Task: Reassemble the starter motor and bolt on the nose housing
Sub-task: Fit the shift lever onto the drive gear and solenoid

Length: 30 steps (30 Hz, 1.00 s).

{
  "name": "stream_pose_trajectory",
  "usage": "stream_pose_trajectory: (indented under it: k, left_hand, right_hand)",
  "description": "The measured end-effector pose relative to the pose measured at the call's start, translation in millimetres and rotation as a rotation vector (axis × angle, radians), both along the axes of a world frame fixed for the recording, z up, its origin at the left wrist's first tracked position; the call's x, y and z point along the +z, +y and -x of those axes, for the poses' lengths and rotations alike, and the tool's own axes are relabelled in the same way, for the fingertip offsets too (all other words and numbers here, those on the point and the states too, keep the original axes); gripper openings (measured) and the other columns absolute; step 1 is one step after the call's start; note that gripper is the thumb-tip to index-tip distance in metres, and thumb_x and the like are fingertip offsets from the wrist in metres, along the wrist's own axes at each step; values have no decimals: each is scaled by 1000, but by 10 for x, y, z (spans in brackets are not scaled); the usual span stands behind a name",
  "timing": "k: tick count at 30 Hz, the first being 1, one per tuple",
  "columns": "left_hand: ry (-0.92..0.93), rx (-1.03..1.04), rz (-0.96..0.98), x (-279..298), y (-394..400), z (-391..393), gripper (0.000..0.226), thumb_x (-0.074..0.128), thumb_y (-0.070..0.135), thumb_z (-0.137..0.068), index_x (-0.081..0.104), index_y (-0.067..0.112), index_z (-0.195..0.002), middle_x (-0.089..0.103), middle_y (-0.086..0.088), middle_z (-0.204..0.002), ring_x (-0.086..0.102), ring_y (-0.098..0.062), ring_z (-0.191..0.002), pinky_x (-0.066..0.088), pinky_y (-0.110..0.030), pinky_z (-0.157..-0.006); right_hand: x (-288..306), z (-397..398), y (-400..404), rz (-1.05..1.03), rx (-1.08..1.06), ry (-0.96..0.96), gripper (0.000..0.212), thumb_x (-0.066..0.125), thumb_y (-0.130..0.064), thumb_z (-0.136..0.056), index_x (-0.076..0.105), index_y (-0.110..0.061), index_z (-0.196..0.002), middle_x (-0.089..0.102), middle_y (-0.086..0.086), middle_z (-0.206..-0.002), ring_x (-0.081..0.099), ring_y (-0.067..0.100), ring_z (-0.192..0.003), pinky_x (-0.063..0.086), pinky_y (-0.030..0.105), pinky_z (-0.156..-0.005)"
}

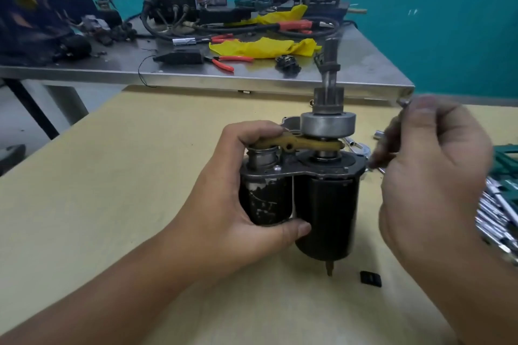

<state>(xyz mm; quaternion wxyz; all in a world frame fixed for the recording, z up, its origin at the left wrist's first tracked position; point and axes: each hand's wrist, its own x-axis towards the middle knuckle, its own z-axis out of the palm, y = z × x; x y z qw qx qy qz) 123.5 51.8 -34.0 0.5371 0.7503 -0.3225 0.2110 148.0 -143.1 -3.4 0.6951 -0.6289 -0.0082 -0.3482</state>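
On the yellow tabletop (140,176) the starter motor (325,204) is held upright by the left hand (246,193), steadied for fitting; a blurred metal tool (403,105) is pinched by the right hand (431,165).

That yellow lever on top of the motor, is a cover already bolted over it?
No, the yellow lever lies bare on top of the motor, with the shaft standing uncovered above it while the left hand grips the motor.

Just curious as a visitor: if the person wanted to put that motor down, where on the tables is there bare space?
The yellow tabletop left of the left hand is bare, out to the steel bench. It is crowded by the right hand, where sockets lie, and along the bench's back among pliers and yellow rags.
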Motion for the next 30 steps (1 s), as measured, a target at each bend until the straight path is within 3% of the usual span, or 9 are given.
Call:
stream_pose_trajectory:
  k: [4, 7, 12, 17, 19, 25, 28, 30]
  left_hand:
    - [25, 17, 45, 3, -17, -15, 85, 92, 16, -66, 42, 24, -135, 49, -1, -145, 57, -20, -133, 50, -22, -99]
    - [13, 58, 39, 5, -42, -11, 89, 95, 10, -62, 44, 18, -135, 54, 4, -139, 59, -18, -130, 51, -19, -96]
    - [59, 99, 56, 0, -77, 35, 89, 95, 10, -62, 45, 22, -135, 59, 4, -133, 66, -29, -119, 61, -41, -86]
    - [107, 122, 71, 10, -124, 70, 87, 94, 9, -62, 48, 22, -134, 62, 5, -130, 69, -32, -111, 62, -48, -77]
    - [116, 140, 64, 20, -125, 81, 87, 94, 8, -62, 48, 24, -134, 62, 6, -129, 69, -31, -110, 62, -48, -76]
    - [63, 200, -4, 67, -127, 123, 90, 97, 16, -59, 49, 26, -134, 61, 10, -130, 69, -22, -112, 62, -39, -81]
    - [7, 195, -5, 66, -132, 147, 89, 97, 16, -57, 50, 24, -132, 59, 17, -131, 66, -16, -119, 60, -30, -88]
    - [-28, 182, 5, 62, -125, 160, 89, 97, 17, -57, 50, 24, -132, 57, 19, -133, 64, -13, -122, 57, -27, -93]
  right_hand:
    - [58, 163, -47, 602, -38, -344, 12, 62, -35, -102, 59, -33, -90, 59, -2, -80, 56, 11, -72, 43, 22, -69]
    - [123, 229, 13, 895, -57, -390, 16, 72, -23, -94, 71, -12, -82, 59, 0, -77, 48, 7, -71, 37, 11, -69]
    - [142, 239, 105, 944, -42, -290, 16, 76, -23, -89, 75, -11, -78, 63, 0, -73, 52, 13, -69, 40, 26, -61]
    - [192, 222, 165, 1005, -77, -258, 16, 75, -26, -86, 72, -14, -76, 61, -4, -72, 52, 15, -66, 38, 29, -59]
    - [218, 225, 162, 1052, -75, -241, 16, 74, -28, -85, 71, -15, -75, 61, -4, -71, 55, 19, -64, 41, 34, -57]
    - [397, 190, 143, 1137, 47, -190, 19, 74, -36, -79, 70, -20, -71, 60, -7, -66, 56, 19, -62, 48, 35, -55]
    - [406, 224, 111, 1051, 58, -193, 23, 79, -45, -72, 67, -26, -76, 53, -16, -69, 49, 6, -65, 44, 24, -58]
    - [366, 245, 79, 914, 41, -127, 46, 84, -57, -60, 57, -35, -90, 52, -20, -81, 49, 0, -73, 37, 13, -62]
